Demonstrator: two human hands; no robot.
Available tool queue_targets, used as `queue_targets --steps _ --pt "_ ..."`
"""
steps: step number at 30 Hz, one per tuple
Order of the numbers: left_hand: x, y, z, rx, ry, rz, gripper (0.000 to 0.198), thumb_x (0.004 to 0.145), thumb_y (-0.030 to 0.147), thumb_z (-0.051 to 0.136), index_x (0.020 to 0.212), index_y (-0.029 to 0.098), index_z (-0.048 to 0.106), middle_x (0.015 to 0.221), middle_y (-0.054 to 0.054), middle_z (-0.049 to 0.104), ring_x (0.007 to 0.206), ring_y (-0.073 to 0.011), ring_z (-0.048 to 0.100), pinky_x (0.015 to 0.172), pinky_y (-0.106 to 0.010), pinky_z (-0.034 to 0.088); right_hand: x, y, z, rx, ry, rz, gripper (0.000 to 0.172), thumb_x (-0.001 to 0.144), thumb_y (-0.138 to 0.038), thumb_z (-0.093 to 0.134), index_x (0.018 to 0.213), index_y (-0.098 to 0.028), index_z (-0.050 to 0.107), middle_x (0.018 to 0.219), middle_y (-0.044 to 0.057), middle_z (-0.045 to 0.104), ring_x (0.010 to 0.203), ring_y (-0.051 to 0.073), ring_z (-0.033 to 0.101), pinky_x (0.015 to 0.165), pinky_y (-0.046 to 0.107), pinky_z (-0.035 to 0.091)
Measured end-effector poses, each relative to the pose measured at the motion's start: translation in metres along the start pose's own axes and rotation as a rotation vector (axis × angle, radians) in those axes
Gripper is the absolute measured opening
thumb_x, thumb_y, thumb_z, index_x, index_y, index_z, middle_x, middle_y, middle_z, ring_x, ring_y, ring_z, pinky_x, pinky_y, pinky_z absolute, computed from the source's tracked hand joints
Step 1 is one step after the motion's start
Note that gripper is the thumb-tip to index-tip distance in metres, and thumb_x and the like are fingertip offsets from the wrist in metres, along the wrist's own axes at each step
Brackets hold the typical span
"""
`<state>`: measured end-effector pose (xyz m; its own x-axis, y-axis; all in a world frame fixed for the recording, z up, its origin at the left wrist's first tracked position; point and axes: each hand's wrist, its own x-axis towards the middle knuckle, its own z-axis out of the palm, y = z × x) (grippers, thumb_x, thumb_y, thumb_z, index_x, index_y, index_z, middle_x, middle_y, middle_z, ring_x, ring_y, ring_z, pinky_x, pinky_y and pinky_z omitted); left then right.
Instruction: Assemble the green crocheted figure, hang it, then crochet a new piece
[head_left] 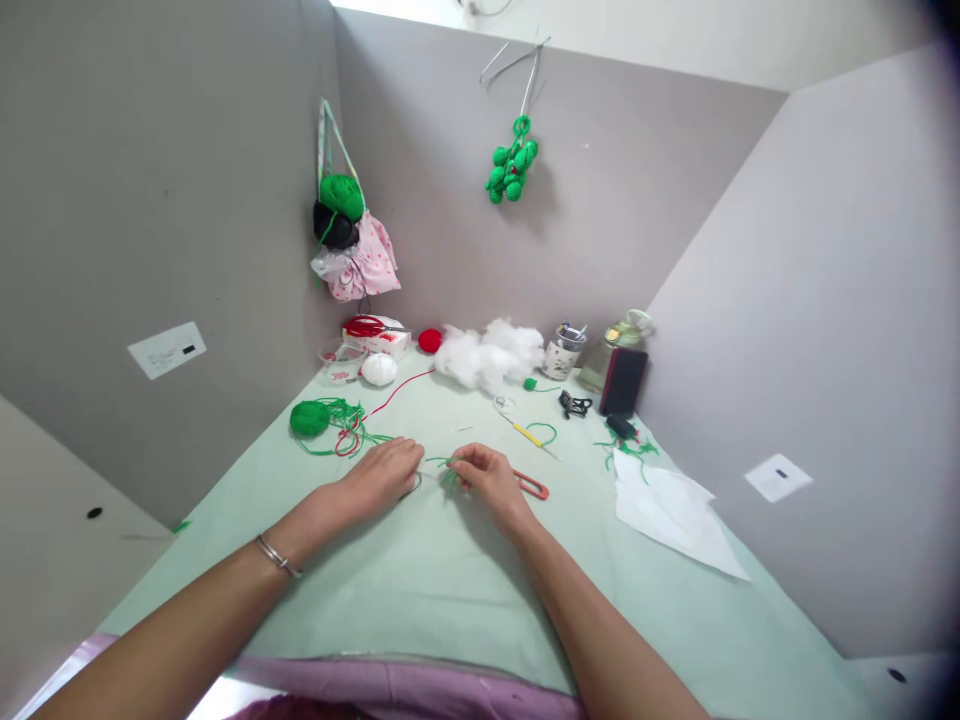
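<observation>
- Both forearms reach forward from the near edge over the pale green cloth [450, 590], converging; a thin metal bracelet [276, 556] sits on the left wrist
- The left hand [384, 470] lies palm down, fingers curled with tips pointing at the right hand; whether it pinches a strand cannot be told
- The right hand [489, 476] is turned inward with knuckles up; its fingertips are closed on a small green yarn piece [450, 470], which sits between the two hands, touching the right fingers
- Just right of the right hand lies an orange-red cutter [532, 486], flat on the cloth
- Beyond the right hand lies a yellow-handled crochet hook [527, 434]; farther right, a white paper sheet [673, 508]
- Beyond the left hand and to its left sits a green yarn ball [310, 418] with loose loops trailing toward the hand
- Well beyond both hands, by the wall, lies white stuffing [487, 356]; red-handled scissors [367, 326] rest left of it
- Above, a bunch of green crocheted balls [512, 166] hangs on the wall
</observation>
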<state>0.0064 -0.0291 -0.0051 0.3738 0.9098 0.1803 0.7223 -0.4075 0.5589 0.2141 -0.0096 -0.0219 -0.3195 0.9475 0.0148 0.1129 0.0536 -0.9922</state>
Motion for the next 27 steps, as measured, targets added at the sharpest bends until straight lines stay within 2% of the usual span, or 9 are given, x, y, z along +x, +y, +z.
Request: queue_targets --steps 4,8,14,16,18,20,23,25,27 --pt "0.012 0.021 0.011 -0.136 0.055 -0.008 0.011 0.082 0.016 0.052 0.083 0.025 0.045 0.077 0.001 0.061 0.071 -0.0202 0.057 0.068 -0.031 0.044 -0.007 -0.011 -0.001 0.06 -0.12 -0.012 0.044 0.072 -0.035 0.08 0.112 -0.018 0.069 0.088 0.004 0.071 0.067 0.016 0.06 0.062 0.029 0.046" --pt "0.024 0.033 0.02 -0.309 0.131 0.01 0.005 0.089 0.025 0.051 0.092 0.025 0.046 0.085 0.001 0.067 0.079 -0.0181 0.065 0.071 -0.027 0.049 -0.003 -0.019 -0.013 0.09 -0.11 -0.033 0.039 0.076 -0.041 0.08 0.108 -0.018 0.075 0.075 0.001 0.07 0.066 0.014 0.058 0.066 0.029 0.045" --pt "0.023 0.015 0.02 -0.407 0.213 -0.062 0.02 0.097 0.038 0.042 0.104 0.023 0.054 0.104 -0.006 0.072 0.081 -0.0193 0.067 0.076 -0.031 0.052 0.006 -0.016 -0.03 0.188 0.013 0.015 0.03 0.068 -0.042 0.085 0.081 -0.017 0.073 0.069 0.001 0.071 0.058 0.011 0.056 0.061 0.026 0.043" --pt "0.02 0.004 0.013 -0.403 0.194 -0.079 0.029 0.1 0.041 0.036 0.111 0.024 0.056 0.109 -0.006 0.074 0.08 -0.0197 0.068 0.078 -0.032 0.052 0.007 -0.016 -0.033 0.23 0.058 0.025 0.031 0.067 -0.041 0.086 0.081 -0.017 0.072 0.07 0.001 0.072 0.057 0.009 0.055 0.059 0.025 0.042" --pt "0.017 -0.006 0.006 -0.376 0.185 -0.085 0.033 0.1 0.042 0.035 0.114 0.024 0.059 0.104 -0.005 0.075 0.09 -0.0223 0.069 0.086 -0.035 0.05 0.007 -0.017 -0.037 0.27 0.096 0.039 0.032 0.066 -0.04 0.087 0.082 -0.017 0.072 0.07 0.0 0.071 0.054 0.008 0.054 0.055 0.023 0.04" --pt "0.016 -0.013 -0.001 -0.332 0.176 -0.081 0.034 0.099 0.043 0.037 0.106 0.024 0.064 0.093 -0.004 0.075 0.093 -0.0249 0.067 0.088 -0.036 0.047 0.008 -0.017 -0.042 0.31 0.132 0.042 0.033 0.066 -0.04 0.088 0.083 -0.017 0.071 0.07 0.0 0.071 0.052 0.007 0.052 0.052 0.022 0.038" --pt "0.015 -0.02 -0.009 -0.269 0.152 -0.068 0.034 0.096 0.044 0.042 0.086 0.022 0.067 0.081 -0.003 0.07 0.081 -0.0246 0.064 0.079 -0.035 0.046 0.013 -0.014 -0.053 0.369 0.201 0.015 0.033 0.067 -0.039 0.089 0.084 -0.017 0.07 0.073 -0.001 0.07 0.055 0.007 0.053 0.054 0.022 0.042" --pt "0.015 -0.021 -0.012 -0.237 0.153 -0.061 0.035 0.094 0.044 0.044 0.079 0.022 0.066 0.08 -0.003 0.069 0.079 -0.0239 0.062 0.076 -0.034 0.046 0.017 -0.009 -0.061 0.393 0.246 -0.001 0.029 0.074 -0.037 0.086 0.087 -0.017 0.069 0.077 -0.001 0.069 0.061 0.008 0.057 0.06 0.023 0.048" --pt "0.016 -0.024 -0.014 -0.214 0.173 -0.061 0.034 0.093 0.043 0.045 0.075 0.022 0.065 0.081 -0.003 0.068 0.08 -0.0241 0.061 0.077 -0.034 0.046 0.021 -0.004 -0.068 0.396 0.272 0.001 0.025 0.087 -0.035 0.076 0.099 -0.015 0.068 0.092 0.003 0.07 0.074 0.012 0.064 0.069 0.027 0.055"
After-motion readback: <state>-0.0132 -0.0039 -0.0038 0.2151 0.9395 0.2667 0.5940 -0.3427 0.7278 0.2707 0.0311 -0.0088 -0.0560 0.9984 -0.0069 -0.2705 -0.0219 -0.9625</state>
